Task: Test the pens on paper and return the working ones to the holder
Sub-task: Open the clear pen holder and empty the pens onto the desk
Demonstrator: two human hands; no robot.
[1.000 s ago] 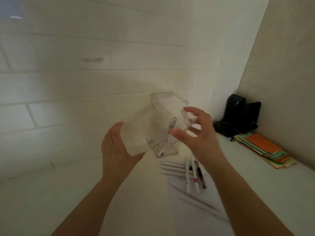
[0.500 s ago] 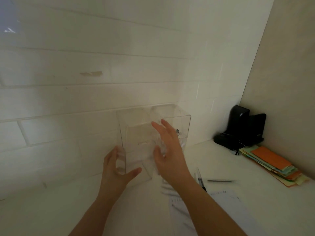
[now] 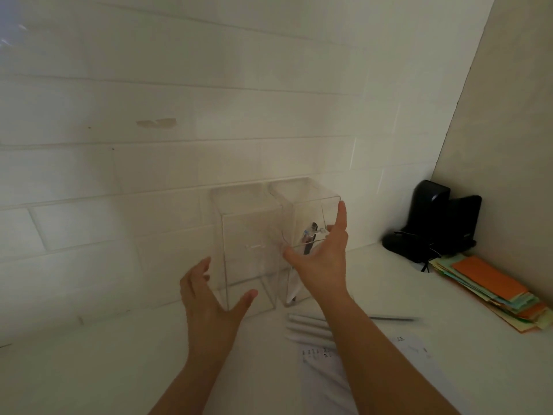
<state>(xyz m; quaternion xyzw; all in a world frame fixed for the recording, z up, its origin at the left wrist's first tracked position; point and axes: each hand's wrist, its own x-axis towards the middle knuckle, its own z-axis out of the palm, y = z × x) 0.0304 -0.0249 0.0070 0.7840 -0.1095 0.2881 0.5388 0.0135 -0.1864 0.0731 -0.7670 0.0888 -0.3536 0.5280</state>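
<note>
Small dark marks printed or written on the paper [image 3: 413,354] at lower right of centre, too blurred to read. No brand legible on the black device [image 3: 434,223] at the right edge of the wall.

Lower part of the paper cut off behind the right forearm and by the bottom of the frame. White pens [image 3: 308,324] lying on the counter [image 3: 89,369] just below the holder, their right ends hidden under the same forearm; count unclear. One thin dark pen [image 3: 392,319] lying alone to the right, smeared by motion blur.

Clear plastic holder [image 3: 248,250] standing upright at centre frame against the white tiled wall [image 3: 149,85], two tall open-topped compartments side by side. Left compartment showing nothing inside. Right compartment holding one dark pen with a metal clip [image 3: 309,238], leaning, partly hidden behind the right hand.

Left hand [image 3: 209,307] at lower centre, fingers [image 3: 194,277] spread wide and holding nothing, thumb just in front of the holder's lower left corner; contact hard to tell. Right hand [image 3: 323,259] raised in front of the right compartment, fingers spread wide and straight, gripping nothing, fingertips near its top right edge.

Stack of coloured paper [image 3: 490,283], orange sheet on top, lying on the counter at far right beside the black device.
</note>
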